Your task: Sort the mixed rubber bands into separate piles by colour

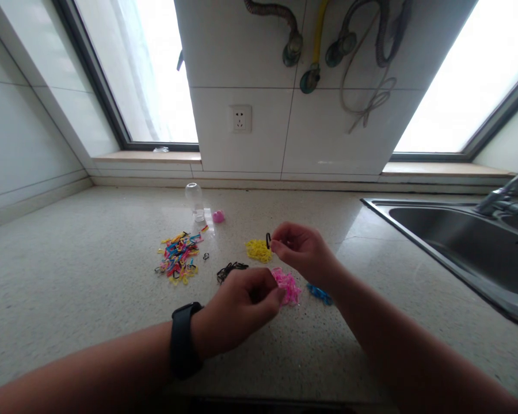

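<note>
Between the thumb and forefinger of my right hand (304,250) is a small black rubber band (268,240), raised beside the yellow rubber bands (258,250). My left hand (237,307) is closed, thumb against curled fingers, over the near side of the pink rubber bands (288,286); whatever it may hold is hidden. Behind its knuckles lies a pile of black rubber bands (231,271), partly covered. Blue rubber bands (319,294) lie beside my right forearm. A mixed-colour heap of bands (179,257) sits to the left, with one loose dark band (206,256) near it.
A clear bottle (194,202) stands upside down behind the mixed heap, beside a pink object (218,216). The speckled countertop (112,276) runs back to the tiled wall (242,152). A steel sink (449,241) with a faucet (507,192) is on the right.
</note>
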`<state>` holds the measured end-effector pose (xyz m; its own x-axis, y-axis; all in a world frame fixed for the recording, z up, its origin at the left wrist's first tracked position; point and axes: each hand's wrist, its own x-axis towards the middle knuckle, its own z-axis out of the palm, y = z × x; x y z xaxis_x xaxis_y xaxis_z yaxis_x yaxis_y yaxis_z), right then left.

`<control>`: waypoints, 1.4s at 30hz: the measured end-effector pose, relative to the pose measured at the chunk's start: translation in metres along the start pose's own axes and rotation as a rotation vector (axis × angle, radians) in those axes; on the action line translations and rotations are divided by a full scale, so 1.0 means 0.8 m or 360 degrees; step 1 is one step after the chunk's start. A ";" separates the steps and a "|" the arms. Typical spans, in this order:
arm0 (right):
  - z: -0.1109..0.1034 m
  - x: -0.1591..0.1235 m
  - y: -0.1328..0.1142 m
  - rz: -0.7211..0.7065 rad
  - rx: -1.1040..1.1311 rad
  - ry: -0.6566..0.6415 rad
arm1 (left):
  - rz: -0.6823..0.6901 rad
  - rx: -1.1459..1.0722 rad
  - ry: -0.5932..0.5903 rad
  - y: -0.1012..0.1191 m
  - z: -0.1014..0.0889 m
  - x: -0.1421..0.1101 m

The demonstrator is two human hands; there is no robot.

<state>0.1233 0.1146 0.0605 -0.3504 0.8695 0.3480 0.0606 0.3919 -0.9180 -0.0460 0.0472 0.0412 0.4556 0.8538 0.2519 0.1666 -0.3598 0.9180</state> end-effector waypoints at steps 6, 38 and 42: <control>0.003 -0.001 -0.010 0.0131 0.0546 -0.0080 | 0.0458 0.0435 -0.0689 0.009 0.011 -0.015; 0.033 -0.004 0.010 -0.0306 -0.1570 -0.0454 | 0.1021 0.0928 -0.0789 -0.033 0.027 -0.023; 0.001 0.003 0.008 -0.0278 -0.1629 -0.0215 | 0.1066 0.0932 -0.0778 -0.030 0.023 -0.022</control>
<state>0.1219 0.1186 0.0549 -0.5281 0.7603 0.3782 0.7391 0.6309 -0.2360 -0.0420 0.0337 0.0094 0.8985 0.2085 0.3864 0.0883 -0.9479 0.3062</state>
